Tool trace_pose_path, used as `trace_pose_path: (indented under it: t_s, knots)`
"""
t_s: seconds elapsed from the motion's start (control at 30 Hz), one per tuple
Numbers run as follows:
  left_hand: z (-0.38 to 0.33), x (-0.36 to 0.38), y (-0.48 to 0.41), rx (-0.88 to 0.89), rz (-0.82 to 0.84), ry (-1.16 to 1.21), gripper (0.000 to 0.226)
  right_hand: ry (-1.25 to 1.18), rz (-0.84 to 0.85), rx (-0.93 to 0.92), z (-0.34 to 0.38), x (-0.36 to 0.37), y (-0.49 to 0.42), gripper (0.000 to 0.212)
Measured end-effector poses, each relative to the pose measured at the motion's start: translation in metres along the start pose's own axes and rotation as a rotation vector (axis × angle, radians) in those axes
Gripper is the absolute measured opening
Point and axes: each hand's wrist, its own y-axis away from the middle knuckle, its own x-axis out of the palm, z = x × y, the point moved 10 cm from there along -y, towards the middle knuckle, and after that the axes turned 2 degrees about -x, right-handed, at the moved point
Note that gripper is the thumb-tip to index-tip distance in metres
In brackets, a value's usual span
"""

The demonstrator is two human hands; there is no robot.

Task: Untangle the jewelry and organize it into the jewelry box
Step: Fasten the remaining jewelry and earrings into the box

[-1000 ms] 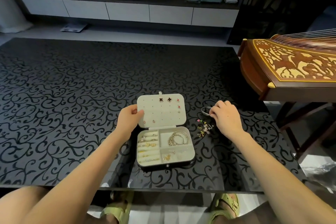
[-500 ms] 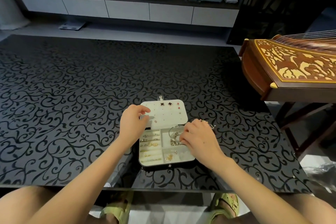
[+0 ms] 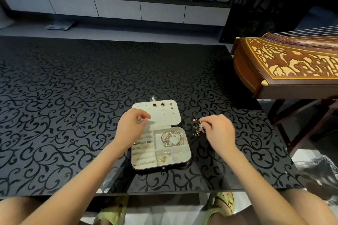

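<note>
The open jewelry box (image 3: 186,153) lies on the black patterned table (image 3: 73,97). Its lid (image 3: 164,117) is folded back and carries stud earrings (image 3: 158,104). Silver bracelets (image 3: 172,138) fill the upper right compartment, rings (image 3: 142,144) sit in the left slots, and small earrings (image 3: 164,158) lie in the lower right one. A tangle of small colourful jewelry (image 3: 196,130) lies on the table right of the box. My right hand (image 3: 219,131) pinches at a piece on top of that tangle. Loosely curled, my left hand (image 3: 130,126) hovers over the lid's left part, holding nothing.
A carved wooden zither (image 3: 285,64) on a stand juts in at the right, close to the table's edge. A low white TV cabinet (image 3: 117,8) runs along the back wall. My knees and green sandals (image 3: 221,204) show under the table's near edge.
My right hand carried a bracelet from the table into the box, then moved back right to the tangle. My left hand let go of the lid's edge and now hovers over it.
</note>
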Motion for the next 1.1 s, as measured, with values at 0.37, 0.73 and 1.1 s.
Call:
trace_pose_path:
  t_s: [0.37, 0.73, 1.1]
  knots:
    - [-0.012, 0.002, 0.000, 0.030, 0.031, 0.019, 0.019, 0.278, 0.213, -0.124, -0.016, 0.038, -0.024, 0.022]
    - [-0.056, 0.030, 0.034, -0.103, 0.350, 0.493, 0.021, -0.467, 0.171, -0.146, 0.096, -0.004, 0.016, 0.007]
    - [-0.037, 0.012, 0.050, -0.265, 0.475, 0.754, 0.022, -0.590, 0.068, -0.207, 0.125, -0.010, 0.019, 0.002]
